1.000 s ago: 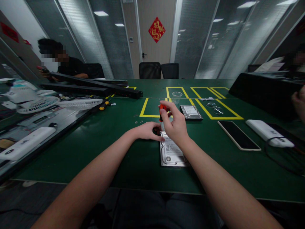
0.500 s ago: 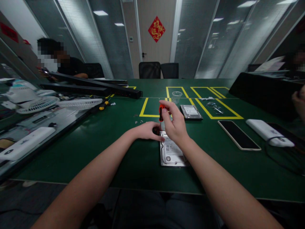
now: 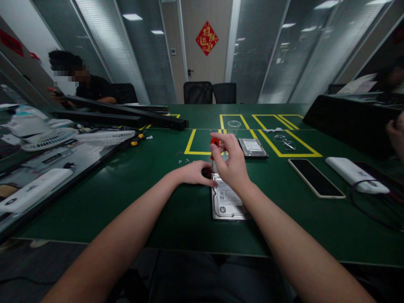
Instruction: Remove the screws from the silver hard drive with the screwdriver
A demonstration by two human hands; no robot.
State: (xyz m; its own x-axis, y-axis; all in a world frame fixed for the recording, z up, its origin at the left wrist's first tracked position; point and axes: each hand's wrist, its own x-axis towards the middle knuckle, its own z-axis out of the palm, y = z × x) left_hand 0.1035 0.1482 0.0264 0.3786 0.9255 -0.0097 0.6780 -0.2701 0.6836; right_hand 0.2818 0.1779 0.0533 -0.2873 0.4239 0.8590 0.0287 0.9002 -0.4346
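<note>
A silver hard drive (image 3: 229,206) with a white label lies flat on the green table in front of me. My left hand (image 3: 196,173) is curled at its far left corner, thumb on the top edge, gripping it; some fingertips are hidden. My right hand (image 3: 234,162) holds a screwdriver (image 3: 214,144) upright by its red and black handle. The thin shaft points down at the drive's far left corner, between my left thumb and fingers. Its tip is too small to make out. Several tiny screws (image 3: 183,161) lie beyond my left hand.
Behind my right hand are a second hard drive (image 3: 253,147) and a clear plastic cup (image 3: 234,127). A phone (image 3: 316,178) and a white power strip (image 3: 356,175) lie right. Fan parts (image 3: 50,136), a yellow-black tool (image 3: 137,139) and black bars (image 3: 126,111) crowd the left. A person sits far left.
My right thumb and fingers have shifted round the screwdriver handle, which has turned a little. My left hand and the hard drive stay in place.
</note>
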